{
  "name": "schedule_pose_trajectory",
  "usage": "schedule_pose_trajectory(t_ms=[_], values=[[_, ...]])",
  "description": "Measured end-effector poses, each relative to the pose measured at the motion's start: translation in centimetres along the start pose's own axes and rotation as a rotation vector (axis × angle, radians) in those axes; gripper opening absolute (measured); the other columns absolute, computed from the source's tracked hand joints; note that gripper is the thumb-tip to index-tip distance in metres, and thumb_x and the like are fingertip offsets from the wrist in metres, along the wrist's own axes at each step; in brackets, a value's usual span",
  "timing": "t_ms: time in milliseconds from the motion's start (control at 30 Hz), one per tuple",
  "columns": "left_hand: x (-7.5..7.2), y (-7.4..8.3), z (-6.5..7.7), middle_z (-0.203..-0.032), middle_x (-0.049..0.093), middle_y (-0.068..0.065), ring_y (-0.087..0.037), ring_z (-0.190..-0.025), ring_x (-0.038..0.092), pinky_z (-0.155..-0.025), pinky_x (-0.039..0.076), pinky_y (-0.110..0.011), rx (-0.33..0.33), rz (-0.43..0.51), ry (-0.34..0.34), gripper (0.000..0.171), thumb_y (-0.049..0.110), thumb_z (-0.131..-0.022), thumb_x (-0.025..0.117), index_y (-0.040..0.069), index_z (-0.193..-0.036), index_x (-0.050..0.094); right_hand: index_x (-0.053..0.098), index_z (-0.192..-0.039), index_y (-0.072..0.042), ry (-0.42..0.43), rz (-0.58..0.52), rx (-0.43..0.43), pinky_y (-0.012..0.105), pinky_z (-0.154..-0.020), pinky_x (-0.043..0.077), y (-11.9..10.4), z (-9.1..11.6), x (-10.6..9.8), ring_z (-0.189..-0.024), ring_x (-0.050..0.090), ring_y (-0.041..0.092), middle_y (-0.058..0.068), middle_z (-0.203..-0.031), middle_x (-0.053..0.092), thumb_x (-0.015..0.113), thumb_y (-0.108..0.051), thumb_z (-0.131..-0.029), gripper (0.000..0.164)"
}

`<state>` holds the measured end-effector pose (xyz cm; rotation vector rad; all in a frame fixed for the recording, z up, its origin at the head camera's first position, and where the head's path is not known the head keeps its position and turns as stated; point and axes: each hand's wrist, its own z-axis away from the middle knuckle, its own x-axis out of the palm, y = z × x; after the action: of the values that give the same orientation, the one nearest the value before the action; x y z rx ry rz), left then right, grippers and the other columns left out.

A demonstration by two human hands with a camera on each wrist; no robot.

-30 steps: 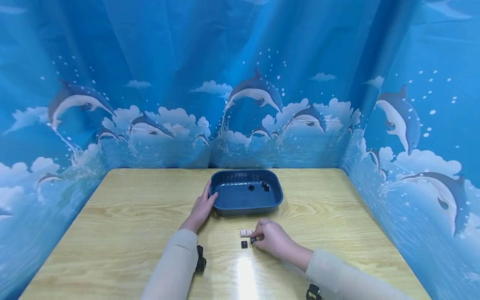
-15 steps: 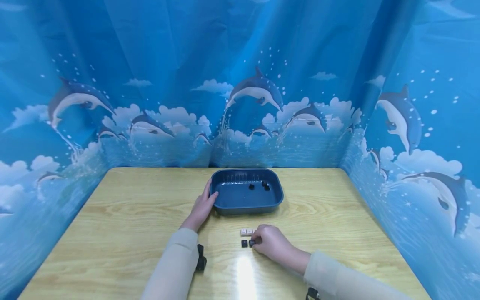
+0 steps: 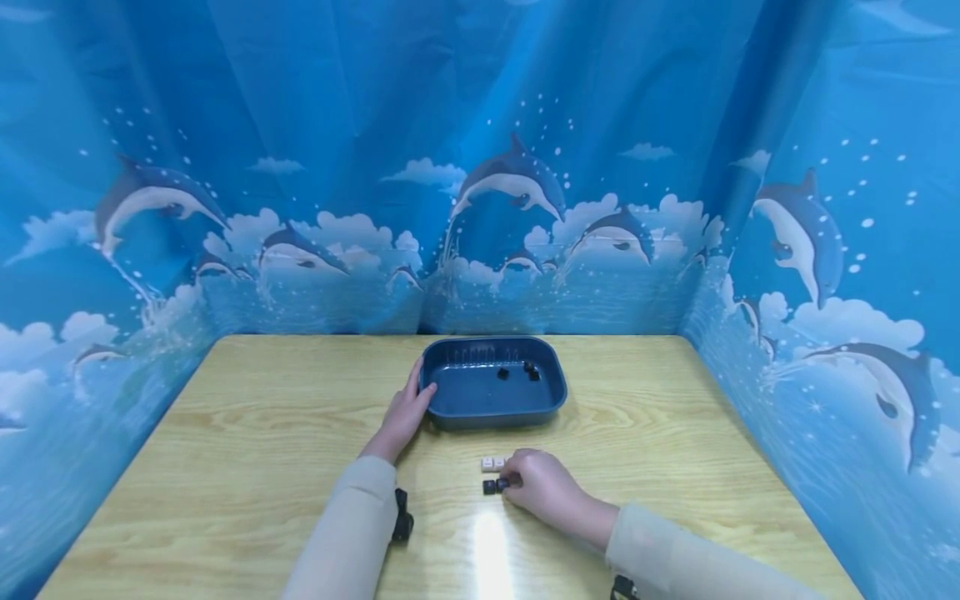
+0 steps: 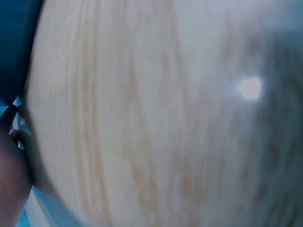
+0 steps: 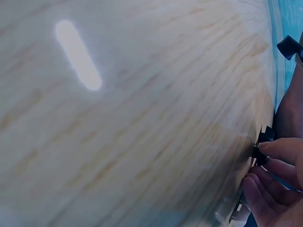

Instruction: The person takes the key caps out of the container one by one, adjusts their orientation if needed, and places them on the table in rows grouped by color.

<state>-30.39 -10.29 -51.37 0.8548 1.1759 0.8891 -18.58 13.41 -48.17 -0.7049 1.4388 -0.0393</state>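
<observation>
Between the thumb and forefinger of my right hand [image 3: 546, 487] is a black keycap [image 3: 502, 483], pinched down at the table. It sits right beside another black keycap [image 3: 489, 487] on its left. In the right wrist view the pinched black keycap [image 5: 259, 156] shows at the fingertips. Just beyond, white keycaps [image 3: 487, 464] stand in a row, whose right end my fingers cover. My left hand [image 3: 405, 412] holds the dark blue tray [image 3: 491, 421] by its left side, thumb over the rim. Several black keycaps [image 3: 503, 374] lie loose in the tray.
A pale wooden table [image 3: 262, 433] carries everything, with a bright light reflection near its front. Blue curtains [image 3: 337, 167] printed with dolphins close in the back and both sides. A black wrist strap [image 3: 402, 517] shows below the left sleeve.
My right hand has drawn the black keycap slightly toward me and left, up against the other black keycap. The left hand and the tray have stayed put.
</observation>
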Motion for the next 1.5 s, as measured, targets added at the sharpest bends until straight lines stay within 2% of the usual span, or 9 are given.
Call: schedule_pose_trajectory(t_ms=[800,933,1067,1200,1367,1500], values=[[0.1,0.1,0.0,-0.161,0.015,-0.013,-0.043,-0.144,0.013,-0.11,0.012,-0.068,-0.005,-0.005,0.001,0.067,0.047,-0.101,0.038,0.033,-0.158,0.005,0.076,-0.09,-0.009,0.025,0.035,-0.049,0.023,-0.061,0.048,0.2,0.1,0.1,-0.065,0.049,0.002,-0.009,-0.076,0.059,0.08,-0.008,-0.071,0.019],[0.1,0.0,0.0,-0.161,0.016,-0.015,-0.044,-0.144,0.013,-0.11,0.012,-0.068,-0.005,-0.011,0.002,0.067,0.046,-0.101,0.038,0.033,-0.158,0.005,0.076,-0.093,-0.008,0.017,0.025,-0.06,0.022,-0.063,0.05,0.1,0.2,-0.3,-0.068,0.053,0.003,-0.009,-0.078,0.059,0.08,-0.009,-0.073,0.021],[0.0,0.0,0.0,-0.16,0.016,-0.017,-0.045,-0.143,0.014,-0.109,0.013,-0.068,-0.001,-0.023,0.005,0.067,0.046,-0.101,0.039,0.032,-0.158,0.006,0.075,-0.093,-0.008,0.028,0.018,-0.089,0.022,-0.067,0.053,-0.1,0.0,-1.4,-0.073,0.059,0.006,-0.006,-0.082,0.063,0.08,-0.009,-0.074,0.019],[-0.1,0.0,0.0,-0.16,0.016,-0.017,-0.045,-0.143,0.014,-0.109,0.013,-0.069,0.002,-0.027,0.009,0.067,0.046,-0.101,0.039,0.032,-0.158,0.006,0.075,-0.092,-0.007,0.039,0.033,-0.104,0.022,-0.064,0.052,-0.5,-0.5,-3.1,-0.073,0.06,0.009,-0.003,-0.083,0.064,0.079,-0.009,-0.077,0.016],[-0.1,0.1,0.1,-0.161,0.015,-0.014,-0.044,-0.144,0.012,-0.109,0.013,-0.069,-0.001,-0.019,0.008,0.066,0.046,-0.101,0.038,0.033,-0.158,0.006,0.075,-0.096,-0.008,0.023,0.09,-0.095,0.023,-0.066,0.052,-1.0,-1.5,-5.6,-0.078,0.062,0.013,-0.002,-0.087,0.066,0.08,-0.014,-0.079,0.019],[0.1,0.2,0.2,-0.161,0.015,-0.013,-0.045,-0.144,0.011,-0.109,0.012,-0.069,-0.001,-0.009,0.006,0.066,0.046,-0.102,0.038,0.033,-0.158,0.006,0.075,-0.097,-0.01,0.024,0.099,-0.066,0.024,-0.07,0.053,-0.8,-2.7,-7.7,-0.08,0.063,0.011,-0.003,-0.09,0.068,0.08,-0.011,-0.079,0.019]])
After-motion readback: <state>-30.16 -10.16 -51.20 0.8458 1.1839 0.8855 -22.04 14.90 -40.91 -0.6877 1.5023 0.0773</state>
